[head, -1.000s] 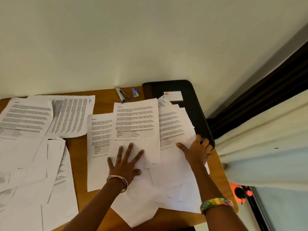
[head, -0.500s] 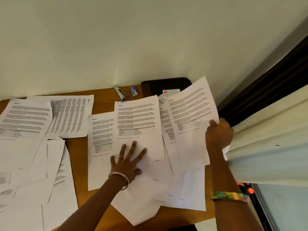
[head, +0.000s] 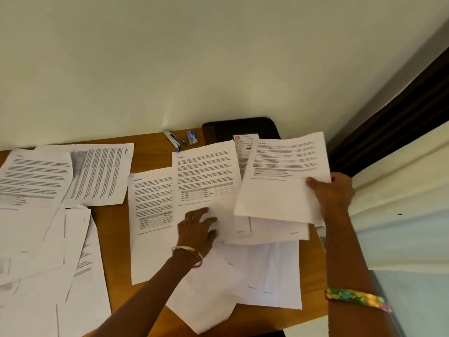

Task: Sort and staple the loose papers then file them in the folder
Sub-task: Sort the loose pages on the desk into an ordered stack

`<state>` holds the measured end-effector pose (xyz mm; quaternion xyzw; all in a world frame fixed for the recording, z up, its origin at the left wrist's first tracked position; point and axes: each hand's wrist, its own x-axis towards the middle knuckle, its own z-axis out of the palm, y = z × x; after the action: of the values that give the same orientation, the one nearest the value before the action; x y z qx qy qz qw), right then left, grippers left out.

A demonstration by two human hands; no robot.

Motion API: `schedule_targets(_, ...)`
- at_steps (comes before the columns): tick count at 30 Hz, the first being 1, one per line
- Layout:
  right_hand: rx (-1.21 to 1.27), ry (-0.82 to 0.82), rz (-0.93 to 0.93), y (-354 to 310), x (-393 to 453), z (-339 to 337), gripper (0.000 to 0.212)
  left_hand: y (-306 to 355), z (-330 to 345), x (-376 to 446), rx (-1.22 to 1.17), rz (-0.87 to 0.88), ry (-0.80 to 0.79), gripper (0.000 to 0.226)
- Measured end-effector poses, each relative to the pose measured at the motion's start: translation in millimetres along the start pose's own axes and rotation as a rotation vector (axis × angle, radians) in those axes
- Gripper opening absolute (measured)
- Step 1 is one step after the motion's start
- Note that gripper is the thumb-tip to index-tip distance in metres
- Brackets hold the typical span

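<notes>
Loose printed sheets cover a wooden desk (head: 114, 229). My right hand (head: 334, 190) pinches the right edge of a small stack of sheets (head: 279, 183), lifted off the pile at the right. My left hand (head: 198, 227) rests on the middle sheet (head: 206, 176), its fingers bent and curling at that sheet's lower right part. A black folder (head: 243, 130) with a white label lies at the back right, partly hidden by papers. A stapler (head: 175, 139) and a small blue staple box (head: 192, 137) lie near the wall.
More sheets (head: 43, 190) lie spread over the desk's left half, overlapping. A pale wall runs along the desk's far edge. A cream curtain (head: 401, 203) and a dark frame (head: 388, 122) stand close on the right.
My right hand picked up sheets from the right pile and now holds them lower and flatter, over the pile. My left hand's spread fingers have bent and shifted right on the middle sheet.
</notes>
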<state>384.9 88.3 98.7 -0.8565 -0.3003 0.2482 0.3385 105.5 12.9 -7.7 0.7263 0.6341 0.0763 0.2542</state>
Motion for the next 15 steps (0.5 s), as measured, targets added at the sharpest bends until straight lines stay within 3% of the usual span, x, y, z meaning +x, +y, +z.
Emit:
schedule_targets(2,0.034,-0.129,0.095,13.0,-0.8,4.4,0.037,10.2,-1.6,7.7,-0.122,0.057,0.062,0.046)
schedule_targets(4,-0.004,-0.156,0.140,27.2,-4.6,12.3,0.040,26.0,-4.0,13.5,-0.131,0.134,-0.006,0.052)
schedule_targets(9,-0.145,0.120,0.068,46.7,-13.7,15.1,0.034,34.8,7.0,18.3,0.245,0.166,-0.234,0.061)
schedule_targets(11,-0.073,0.201,-0.018,50.9,-11.8,8.6,0.033,27.3,14.7,14.7,0.306,0.133,-0.299,0.074)
schedule_targets(15,0.279,0.241,-0.055,52.8,-7.6,6.2,0.036,24.1,16.7,10.5,0.300,0.129,-0.274,0.084)
